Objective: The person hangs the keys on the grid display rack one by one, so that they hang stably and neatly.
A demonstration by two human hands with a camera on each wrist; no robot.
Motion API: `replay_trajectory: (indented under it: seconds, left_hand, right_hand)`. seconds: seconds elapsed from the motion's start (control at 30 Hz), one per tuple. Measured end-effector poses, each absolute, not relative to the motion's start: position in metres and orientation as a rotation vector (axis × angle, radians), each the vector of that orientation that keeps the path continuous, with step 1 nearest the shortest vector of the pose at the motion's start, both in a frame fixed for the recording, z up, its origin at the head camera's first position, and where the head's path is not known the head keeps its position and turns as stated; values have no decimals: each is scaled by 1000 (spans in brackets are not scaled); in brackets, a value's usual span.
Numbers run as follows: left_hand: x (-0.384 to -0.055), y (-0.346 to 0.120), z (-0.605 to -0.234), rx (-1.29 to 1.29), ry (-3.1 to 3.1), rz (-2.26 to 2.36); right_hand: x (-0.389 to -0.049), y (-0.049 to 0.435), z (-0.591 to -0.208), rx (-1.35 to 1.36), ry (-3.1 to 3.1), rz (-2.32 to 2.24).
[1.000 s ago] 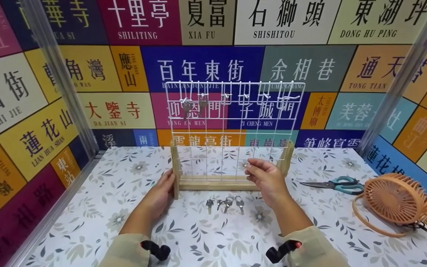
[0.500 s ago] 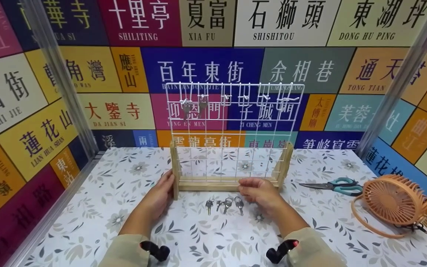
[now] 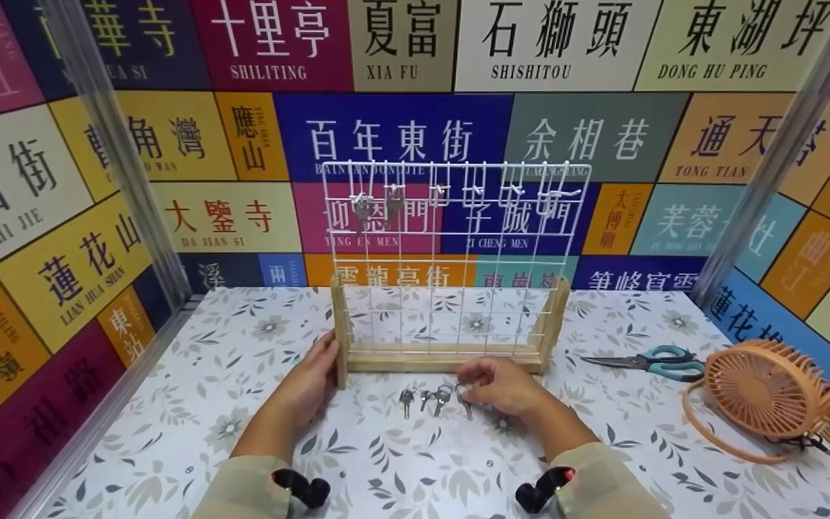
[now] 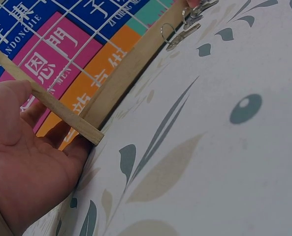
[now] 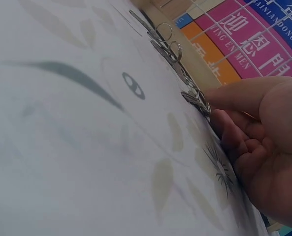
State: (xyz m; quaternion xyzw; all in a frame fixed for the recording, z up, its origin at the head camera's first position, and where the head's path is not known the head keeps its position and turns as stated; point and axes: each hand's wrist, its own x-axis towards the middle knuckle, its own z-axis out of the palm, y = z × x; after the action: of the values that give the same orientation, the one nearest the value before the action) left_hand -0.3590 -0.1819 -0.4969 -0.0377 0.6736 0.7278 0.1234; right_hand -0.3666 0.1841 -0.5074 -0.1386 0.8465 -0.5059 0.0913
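A white wire grid rack stands on a wooden base. My left hand holds its left wooden post, thumb on the near side and fingers behind. Several small metal keys on rings lie in a row before the base, among them a left key. My right hand is low over the rightmost key, thumb and forefinger apart at its ring. That key lies on the table, its ring partly covered by the hand. Two hung keys occupy the rack's left hooks.
More white hooks line the grid's upper part. To the right lie teal-handled scissors, beside an orange fan. A floral cloth covers the table, and lettered panels form the walls.
My right hand has come down from in front of the grid to the rightmost key on the table. The left hand stays at the post.
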Motion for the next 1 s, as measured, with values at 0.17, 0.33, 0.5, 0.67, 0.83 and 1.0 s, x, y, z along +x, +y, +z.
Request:
replay_trajectory:
  seconds: [0.17, 0.33, 0.5, 0.67, 0.83, 1.0]
  left_hand:
    - [-359, -182, -496, -98, 1980, 2115]
    - [-358, -182, -497, -77, 1965, 2135]
    - [-357, -181, -498, -46, 1952, 2152]
    - [-357, -182, -497, -55, 1953, 2142]
    - [-356, -182, -497, -57, 1952, 2142]
    - [-356, -182, -496, -77, 1984, 2115]
  right_hand:
    - [-367, 184, -506, -422, 2528, -1466]
    - [-365, 185, -504, -445, 2497, -1459]
    - [-362, 188, -503, -492, 2486, -1448]
    - [-361, 188, -502, -510, 2475, -1428]
    - [-362, 188, -499, -443, 2463, -1493]
    - [-362, 185, -488, -361, 2352, -1780]
